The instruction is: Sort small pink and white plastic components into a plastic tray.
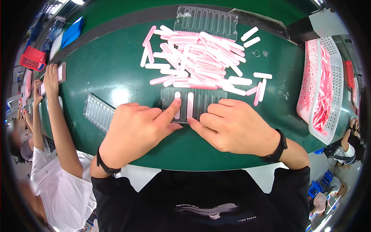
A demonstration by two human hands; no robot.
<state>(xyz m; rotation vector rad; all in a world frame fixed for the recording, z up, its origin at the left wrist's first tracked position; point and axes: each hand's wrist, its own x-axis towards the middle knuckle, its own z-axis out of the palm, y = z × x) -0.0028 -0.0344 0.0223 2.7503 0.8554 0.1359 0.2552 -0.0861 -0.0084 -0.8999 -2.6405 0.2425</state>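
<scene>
A clear ridged tray (170, 103) lies in front of me, with two pale flat strips with rounded ends in its slots. My left hand (137, 125) rests its index fingertip on the left strip (177, 112); its thumb is apart, near the tray's front edge. At the near end of the other strip (190, 105) is the outstretched thumb of my right hand (235, 129). That hand's other fingers bend over the tray's right part and hide it. Neither hand grips anything visible. Just behind the tray spreads a heap of pink and white strips (201, 58).
Another clear ridged tray (98, 112) lies left of my left hand, and one (205, 22) stands behind the heap. A white perforated basket (326, 133) of pink strips stands at the right. On the left, a co-worker's hand (51, 79) is by a small tray (62, 72).
</scene>
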